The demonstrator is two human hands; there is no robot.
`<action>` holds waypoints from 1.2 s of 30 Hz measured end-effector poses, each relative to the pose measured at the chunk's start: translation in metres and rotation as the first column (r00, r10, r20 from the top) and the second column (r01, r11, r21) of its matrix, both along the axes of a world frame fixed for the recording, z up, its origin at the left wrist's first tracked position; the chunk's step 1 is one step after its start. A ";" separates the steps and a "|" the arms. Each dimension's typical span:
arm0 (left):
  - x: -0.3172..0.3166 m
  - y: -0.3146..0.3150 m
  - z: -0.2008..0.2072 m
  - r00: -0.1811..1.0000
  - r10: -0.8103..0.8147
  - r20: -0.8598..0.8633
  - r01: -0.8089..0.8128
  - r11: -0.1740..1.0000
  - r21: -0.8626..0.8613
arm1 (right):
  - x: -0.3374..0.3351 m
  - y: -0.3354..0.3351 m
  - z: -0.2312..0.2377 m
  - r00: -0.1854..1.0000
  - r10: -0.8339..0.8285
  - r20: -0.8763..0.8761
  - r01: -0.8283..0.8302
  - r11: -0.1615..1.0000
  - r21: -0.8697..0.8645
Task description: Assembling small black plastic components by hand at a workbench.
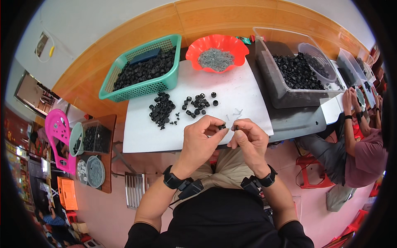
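Note:
My left hand [201,138] pinches a small round black plastic part [222,127] between thumb and fingers above the front of the white sheet [140,138]. Close on its right, my right hand [251,142] is closed on another small black part [235,128]. A thin metal pin or screw seems to bridge the two parts; fingers partly hide it. Just beyond my hands lie several loose pale metal pins [237,112]. Farther back on the sheet are a pile of black knob-like parts [162,109] and a group of black caps [199,102].
At the back stand a green basket [142,96] of black parts, a red scalloped bowl [244,50] of metal pins and a clear bin [302,97] of black pieces. To the right sits a person [364,161]. A wooden side table [108,165] holds containers at left.

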State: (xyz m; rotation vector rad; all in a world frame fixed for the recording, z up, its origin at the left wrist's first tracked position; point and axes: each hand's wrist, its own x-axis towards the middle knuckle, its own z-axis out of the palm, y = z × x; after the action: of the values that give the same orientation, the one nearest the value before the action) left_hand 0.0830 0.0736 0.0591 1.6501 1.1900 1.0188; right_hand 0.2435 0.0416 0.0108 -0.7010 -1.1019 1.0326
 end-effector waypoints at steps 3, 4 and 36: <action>0.002 -0.008 -0.005 0.981 -0.040 0.190 0.051 0.997 -0.051 | -0.003 -0.001 0.000 0.999 0.030 0.015 -0.029 0.999 -0.023; 0.002 -0.011 -0.006 0.981 -0.038 0.190 0.048 0.998 -0.051 | -0.003 -0.002 0.001 0.999 0.032 0.015 -0.031 0.999 -0.023; -0.022 -0.027 -0.031 0.338 0.217 0.916 0.538 0.754 -0.377 | -0.011 -0.017 0.012 0.950 -0.148 0.275 0.098 0.977 0.189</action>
State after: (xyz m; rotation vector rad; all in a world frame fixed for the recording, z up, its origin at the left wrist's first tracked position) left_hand 0.0609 0.0464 0.0278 0.3645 0.3845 0.9951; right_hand 0.2328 0.0249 0.0225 -0.7853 -1.3641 0.7310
